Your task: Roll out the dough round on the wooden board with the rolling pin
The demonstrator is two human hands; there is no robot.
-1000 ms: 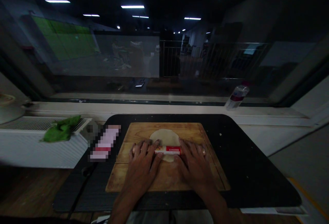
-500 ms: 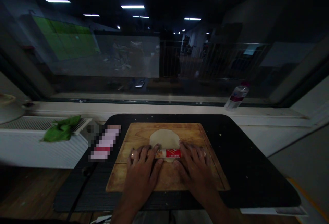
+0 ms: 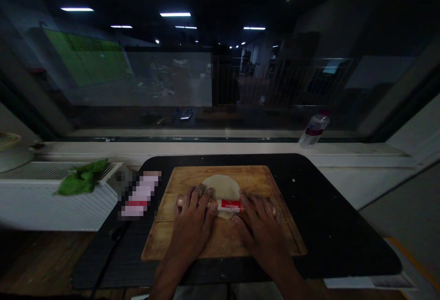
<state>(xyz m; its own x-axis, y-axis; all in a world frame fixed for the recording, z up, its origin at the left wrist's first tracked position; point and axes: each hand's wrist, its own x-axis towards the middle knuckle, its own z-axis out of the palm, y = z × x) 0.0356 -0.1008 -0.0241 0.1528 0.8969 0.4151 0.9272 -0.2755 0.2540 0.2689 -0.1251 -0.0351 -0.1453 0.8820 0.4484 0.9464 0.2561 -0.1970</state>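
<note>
A thin round sheet of dough [image 3: 222, 185] lies on the wooden board [image 3: 220, 247]. Across its near part rests a rolling pin [image 3: 231, 206], with a red and white label showing at its middle. My left hand [image 3: 192, 215] is over the pin's left part, fingers bent over it and thumb on the near side by the label. Over the right part, my right hand [image 3: 259, 217] holds the pin in a similar way. Both hands have pale flour on the fingers. The pin's two ends are partly covered by my fingers.
The board stands on a black table [image 3: 337, 236]. A blurred-out pink item [image 3: 140, 194] lies to its left, near a dark cable [image 3: 106, 263]. A bottle [image 3: 314, 130] stands on the windowsill [image 3: 220, 147]. A green cloth [image 3: 82, 178] hangs on the white radiator [image 3: 68, 208].
The rolling pin has turned, so its red label shows a different side. My left hand has shifted slightly to the right, its thumb now nearer the label. The right hand stays in nearly the same place.
</note>
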